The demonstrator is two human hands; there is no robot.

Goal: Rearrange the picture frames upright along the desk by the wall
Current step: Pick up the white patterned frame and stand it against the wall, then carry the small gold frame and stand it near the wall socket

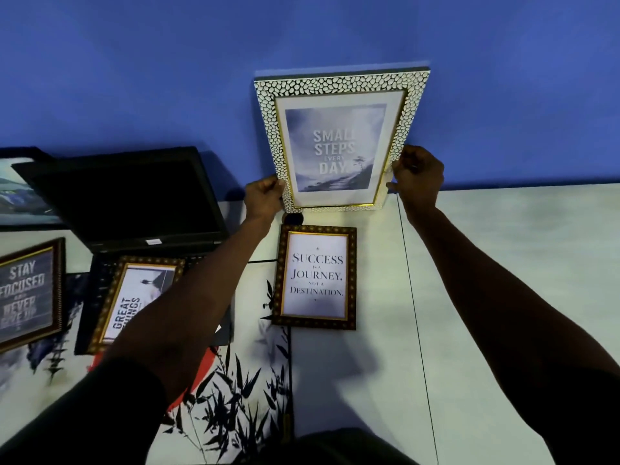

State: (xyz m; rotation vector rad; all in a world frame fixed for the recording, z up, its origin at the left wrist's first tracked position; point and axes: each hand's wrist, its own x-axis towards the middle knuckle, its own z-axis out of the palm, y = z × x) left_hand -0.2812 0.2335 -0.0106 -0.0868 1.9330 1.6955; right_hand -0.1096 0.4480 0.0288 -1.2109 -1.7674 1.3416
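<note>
Closest to the camera, bamboo-print desk mat (235,397), then flat on the desk (503,297): "Success is a Journey" frame (314,277), "Great Things" frame (134,297) lying over the laptop (134,203), "Stay Focused" frame (30,293). Farther back, left hand (263,199) and right hand (417,174) curled tight on the pebble-bordered "Small Steps Every Day" frame (340,139), upright against the blue wall (167,62), bottom edge probably touching the desk.

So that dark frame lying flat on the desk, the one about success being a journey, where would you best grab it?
Probably by its two long side edges, a hand coming in from each side. The Success frame lies face up, its sides look clear, and the same side grip by the left hand and right hand holds the white pebbled frame upright.
</note>
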